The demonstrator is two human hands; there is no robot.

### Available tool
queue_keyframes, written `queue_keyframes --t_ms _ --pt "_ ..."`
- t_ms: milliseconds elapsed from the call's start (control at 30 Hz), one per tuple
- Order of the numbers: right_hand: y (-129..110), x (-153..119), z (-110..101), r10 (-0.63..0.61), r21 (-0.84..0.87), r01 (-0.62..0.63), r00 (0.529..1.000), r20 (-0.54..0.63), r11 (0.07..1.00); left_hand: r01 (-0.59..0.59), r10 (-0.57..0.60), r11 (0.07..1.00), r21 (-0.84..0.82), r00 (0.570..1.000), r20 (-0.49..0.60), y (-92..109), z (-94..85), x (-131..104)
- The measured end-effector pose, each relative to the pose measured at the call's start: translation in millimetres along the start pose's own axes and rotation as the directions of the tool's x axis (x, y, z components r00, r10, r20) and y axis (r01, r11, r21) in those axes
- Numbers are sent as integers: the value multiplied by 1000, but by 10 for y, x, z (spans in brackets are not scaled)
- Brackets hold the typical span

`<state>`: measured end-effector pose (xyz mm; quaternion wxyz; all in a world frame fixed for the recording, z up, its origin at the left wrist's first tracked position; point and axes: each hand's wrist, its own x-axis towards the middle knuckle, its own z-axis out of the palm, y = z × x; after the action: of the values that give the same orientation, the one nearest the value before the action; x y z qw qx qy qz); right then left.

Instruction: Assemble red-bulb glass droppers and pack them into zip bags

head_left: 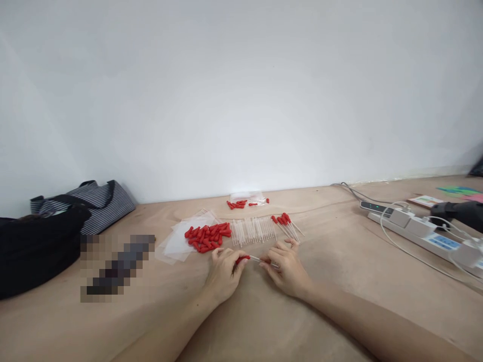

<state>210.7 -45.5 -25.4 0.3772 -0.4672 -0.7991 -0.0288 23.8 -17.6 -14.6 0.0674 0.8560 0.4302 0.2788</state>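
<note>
Our left hand point(226, 269) pinches a red rubber-looking bulb point(243, 258) between thumb and fingertips, and our right hand point(285, 266) has its fingers drawn narrow around a thin pale tube point(255, 259). The bulb is glossy and rounded, the tube slim and see-through; they lie in line between our two hands, low over the tabletop point(249, 311), though we cannot tell how far one sits inside the other. Just beyond our left hand we have a heap of red bulbs point(207, 236), partly on translucent sheets point(177, 246). Ahead of both hands runs a row of clear tubes point(253, 231), and beyond our right hand lie several bulb-topped tubes point(287, 224), fanned out. Near the tabletop's far edge, against the wall point(241, 100), we see a few more loose bulbs point(236, 205) by a clear bag point(247, 197). Toward the left edge sit a blurred-out dark object point(121, 264), a black bag point(37, 251) and a striped bag point(113, 203); toward the right edge, a power strip point(441, 242) with white chargers and cables takes up space.
</note>
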Motion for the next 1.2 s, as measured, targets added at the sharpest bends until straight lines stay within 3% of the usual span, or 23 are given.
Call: queue_keyframes --t_ms 200,467,833,1200 --pt "-2 -2 -3 -61 59 64 997 -48 996 20 -20 998 -53 1000 4 7 11 -12" --pt "77 21 16 -218 1 219 975 -52 976 -28 29 998 -49 999 16 31 -7 -43" --pt "13 15 -22 -210 -33 211 977 29 977 -193 192 981 -2 980 -50 108 -4 -74" --pt "-28 48 1 -151 -47 159 978 141 986 -204 203 979 -17 979 -32 129 -14 -69"
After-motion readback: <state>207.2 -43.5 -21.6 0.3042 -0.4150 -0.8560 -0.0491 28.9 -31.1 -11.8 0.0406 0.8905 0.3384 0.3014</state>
